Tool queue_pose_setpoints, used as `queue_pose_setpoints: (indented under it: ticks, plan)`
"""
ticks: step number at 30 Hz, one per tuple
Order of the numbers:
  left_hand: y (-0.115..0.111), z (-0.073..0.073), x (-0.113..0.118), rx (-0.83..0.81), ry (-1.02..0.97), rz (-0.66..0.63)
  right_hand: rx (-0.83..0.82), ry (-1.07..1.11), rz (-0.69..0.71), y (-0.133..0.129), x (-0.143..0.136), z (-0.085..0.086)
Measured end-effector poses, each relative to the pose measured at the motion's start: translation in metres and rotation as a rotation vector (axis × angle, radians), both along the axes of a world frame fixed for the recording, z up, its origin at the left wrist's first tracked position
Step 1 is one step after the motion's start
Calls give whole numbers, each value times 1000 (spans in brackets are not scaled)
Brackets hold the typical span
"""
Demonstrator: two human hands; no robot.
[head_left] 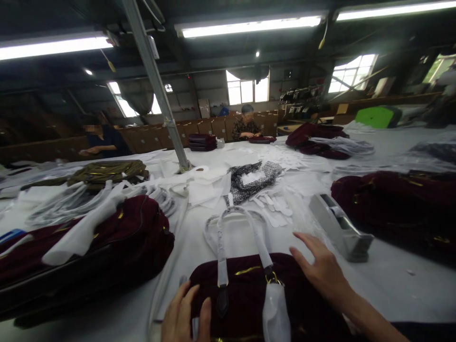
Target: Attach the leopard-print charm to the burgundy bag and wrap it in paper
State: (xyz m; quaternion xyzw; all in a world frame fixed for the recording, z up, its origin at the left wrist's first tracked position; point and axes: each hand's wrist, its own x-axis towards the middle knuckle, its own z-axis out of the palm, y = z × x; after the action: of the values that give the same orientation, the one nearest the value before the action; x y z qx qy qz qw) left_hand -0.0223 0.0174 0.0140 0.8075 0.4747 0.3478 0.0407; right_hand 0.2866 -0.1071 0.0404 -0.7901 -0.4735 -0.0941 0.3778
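Observation:
A dark maroon handbag [245, 275] lies on the white table right in front of me. Its two handles [221, 237] are wrapped in white paper or film and stretch away from me. White wrapping [276, 311] also covers a piece hanging by the gold ring at the right handle's base. My left hand [185, 311] rests at the bag's left edge, fingers apart. At the upper right edge is my right hand [322, 268], its thumb and fingers spread; whether it touches the bag I cannot tell.
A grey tape dispenser [342, 232] stands right of the bag. Stacked maroon bags lie left [135, 237] and right [392, 199]. Black-and-white speckled material [245, 183] and paper scraps [272, 206] lie beyond. A metal post [160, 90] rises from the table. Two people work across it.

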Motion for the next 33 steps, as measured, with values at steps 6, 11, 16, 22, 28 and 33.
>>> queue_pose_setpoints:
  ticks: [6, 11, 16, 22, 28, 33]
  plan:
    - [52, -11, 56, -163, 217, -123, -370, -76, 213, 147, 6, 22]
    - [63, -15, 61, -285, 304, -141, -532, -77, 247, 228, 4, 0]
    - [64, -15, 63, -288, 417, -96, -586, -58, 200, 250, 15, -18]
    - [72, -11, 67, -347, 477, -139, -571, -79, -8, 235, 60, -22]
    - [76, -8, 72, -365, 425, -120, -528, -79, -22, 246, 62, -22]
    - [76, -12, 71, -355, 372, -99, -553, -45, 119, 248, 50, -22]
